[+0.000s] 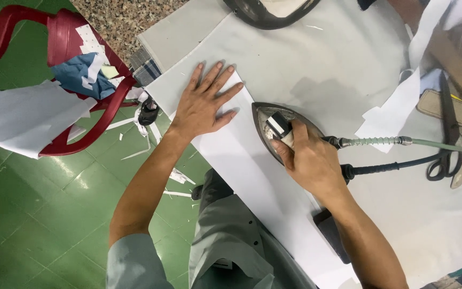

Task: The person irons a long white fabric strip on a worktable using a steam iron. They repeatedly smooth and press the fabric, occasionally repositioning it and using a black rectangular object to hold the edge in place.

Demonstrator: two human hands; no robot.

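Steam iron (pixel 274 128) on long white fabric strip (pixel 252 176) atop grey padded surface (pixel 316 59), gripped at handle by right hand (pixel 308 160), wrist bent. Left hand (pixel 204 104) flat, fingers splayed wide, pinning strip's far end. Scissors (pixel 445 139) right; red plastic chair (pixel 65 48) with scraps left.

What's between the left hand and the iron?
Head view: only a bare stretch of the white fabric strip lies between the left hand, pressed flat on it, and the iron gripped by the right hand.
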